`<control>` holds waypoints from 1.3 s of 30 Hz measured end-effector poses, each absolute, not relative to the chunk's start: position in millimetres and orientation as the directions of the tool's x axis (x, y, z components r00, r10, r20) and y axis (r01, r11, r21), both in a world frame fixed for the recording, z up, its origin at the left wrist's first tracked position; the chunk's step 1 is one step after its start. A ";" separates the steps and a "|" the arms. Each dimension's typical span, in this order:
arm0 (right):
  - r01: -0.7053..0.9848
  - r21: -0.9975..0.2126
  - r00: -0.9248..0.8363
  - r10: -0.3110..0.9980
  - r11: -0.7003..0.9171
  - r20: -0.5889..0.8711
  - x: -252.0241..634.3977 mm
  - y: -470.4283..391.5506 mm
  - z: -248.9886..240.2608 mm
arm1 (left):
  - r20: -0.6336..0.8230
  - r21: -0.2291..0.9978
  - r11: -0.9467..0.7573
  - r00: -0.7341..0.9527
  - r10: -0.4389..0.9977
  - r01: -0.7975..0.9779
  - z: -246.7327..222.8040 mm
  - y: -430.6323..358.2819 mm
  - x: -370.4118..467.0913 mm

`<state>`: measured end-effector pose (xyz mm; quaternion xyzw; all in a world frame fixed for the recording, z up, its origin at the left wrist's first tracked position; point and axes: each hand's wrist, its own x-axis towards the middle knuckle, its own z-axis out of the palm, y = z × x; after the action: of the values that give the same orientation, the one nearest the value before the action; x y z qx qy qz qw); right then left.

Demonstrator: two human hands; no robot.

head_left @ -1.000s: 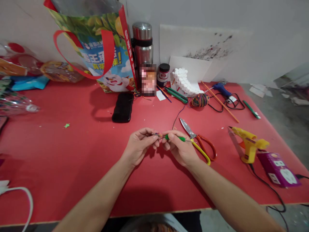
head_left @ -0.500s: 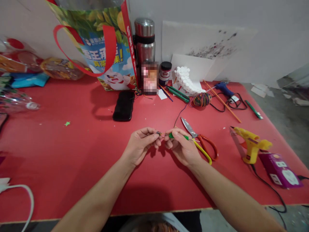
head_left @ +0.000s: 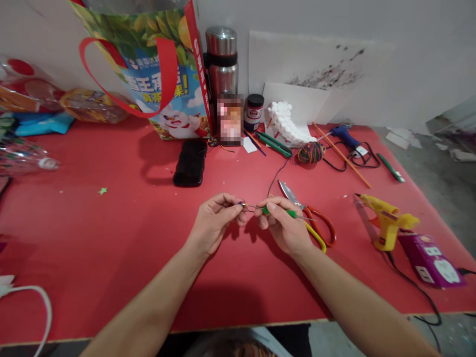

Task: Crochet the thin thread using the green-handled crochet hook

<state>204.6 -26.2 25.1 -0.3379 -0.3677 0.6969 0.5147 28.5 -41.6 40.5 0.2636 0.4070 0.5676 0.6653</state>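
Observation:
Above the middle of the red table, my left hand (head_left: 217, 218) pinches a small piece of multicoloured yarn work (head_left: 242, 204) between thumb and fingers. My right hand (head_left: 284, 218) is closed around the green grip of a thin crochet hook (head_left: 284, 212), with metal showing at both ends. The hook's left end reaches to the yarn work; whether it is inside a loop is too small to tell. A yarn strand (head_left: 273, 179) leads from behind my right hand to a multicoloured yarn ball (head_left: 311, 152). Scissors (head_left: 307, 210) lie partly behind my right hand, one handle red, one yellow.
A yellow glue gun (head_left: 388, 218) and a purple box (head_left: 431, 263) are on the right. Behind stand a printed bag (head_left: 148, 69), a steel flask (head_left: 223, 59), a jar (head_left: 255, 113) and a white bumpy model (head_left: 286, 124). A black case (head_left: 190, 162) lies before the bag.
My right hand has shifted slightly right with the crochet hook, and more of the metal shaft shows between my hands. My left hand stays nearly in place.

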 end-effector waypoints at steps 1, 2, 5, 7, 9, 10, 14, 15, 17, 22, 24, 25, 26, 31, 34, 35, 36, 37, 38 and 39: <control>-0.468 -0.861 -0.240 0.966 -0.198 -0.092 204.4 -26.3 25.2 | -0.244 0.815 0.216 0.020 0.970 -0.538 40.3 -41.7 28.5; -0.468 -0.861 -0.239 0.967 -0.198 -0.093 204.4 -26.5 25.3 | -0.246 0.817 0.215 0.014 0.969 -0.536 40.2 -41.8 28.5; -0.468 -0.861 -0.236 0.967 -0.197 -0.093 204.6 -27.0 25.4 | -0.240 0.827 0.199 -0.010 0.971 -0.525 39.9 -41.8 28.6; -0.463 -0.865 -0.230 0.969 -0.192 -0.092 204.8 -27.1 25.6 | -0.224 0.841 0.178 -0.028 0.974 -0.511 39.7 -41.7 28.8; -0.455 -0.871 -0.224 0.971 -0.184 -0.088 204.5 -27.2 26.0 | -0.199 0.856 0.151 -0.046 0.979 -0.495 39.2 -41.8 28.9; -0.454 -0.873 -0.221 0.971 -0.180 -0.085 204.3 -27.3 26.3 | -0.184 0.863 0.134 -0.055 0.981 -0.486 38.7 -42.0 28.9; -0.451 -0.879 -0.210 0.976 -0.155 -0.064 203.4 -28.0 27.5 | -0.109 0.896 0.063 -0.081 0.991 -0.439 35.2 -43.1 28.1; -0.446 -0.883 -0.209 0.976 -0.148 -0.058 203.3 -28.2 27.5 | -0.092 0.905 0.048 -0.084 0.992 -0.423 34.2 -43.3 27.7; -0.427 -0.894 -0.210 0.977 -0.131 -0.043 203.9 -28.7 27.0 | -0.068 0.917 0.028 -0.088 0.994 -0.398 32.6 -43.6 26.9; -0.293 -0.956 -0.208 0.978 -0.031 0.031 208.4 -32.0 27.4 | -0.069 0.927 0.029 -0.096 0.993 -0.373 32.4 -43.6 26.1; -0.192 -0.980 -0.205 0.975 0.050 0.090 210.2 -34.4 30.5 | -0.083 0.932 0.041 -0.101 0.991 -0.361 33.8 -43.8 26.9; -0.145 -0.985 -0.204 0.971 0.097 0.126 210.7 -35.6 32.5 | -0.096 0.930 0.053 -0.101 0.990 -0.364 34.7 -43.8 27.5; -0.109 -0.984 -0.206 0.965 0.141 0.162 211.0 -36.7 34.5 | -0.115 0.924 0.069 -0.099 0.988 -0.377 35.5 -43.7 28.1; -0.069 -0.977 -0.228 0.951 0.200 0.211 210.4 -38.8 38.1 | -0.218 0.853 0.162 -0.056 0.974 -0.497 37.7 -42.1 30.2; -0.131 -0.981 -0.225 0.960 0.140 0.167 209.6 -38.2 34.8 | -0.261 0.798 0.205 -0.018 0.965 -0.566 37.3 -41.0 29.7; -0.159 -0.980 -0.222 0.963 0.122 0.156 209.3 -37.9 33.4 | -0.274 0.780 0.219 -0.005 0.962 -0.587 37.1 -40.7 29.5; -0.184 -0.977 -0.219 0.965 0.107 0.147 209.0 -37.6 32.1 | -0.286 0.764 0.232 0.007 0.958 -0.603 37.0 -40.5 29.3; -0.208 -0.974 -0.218 0.966 0.095 0.140 208.7 -37.4 30.8 | -0.294 0.751 0.240 0.014 0.956 -0.615 36.8 -40.4 29.2; -0.229 -0.970 -0.218 0.967 0.083 0.134 208.5 -37.2 29.6 | -0.298 0.744 0.243 0.016 0.954 -0.622 36.8 -40.3 29.1; -0.248 -0.966 -0.221 0.967 0.072 0.129 208.2 -37.0 28.7 | -0.299 0.742 0.243 0.016 0.954 -0.625 36.8 -40.2 29.2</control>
<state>208.2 -37.0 28.7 -0.3476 -0.5169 0.5858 0.5185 29.2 -40.2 36.8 0.2080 0.3960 0.5790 0.6817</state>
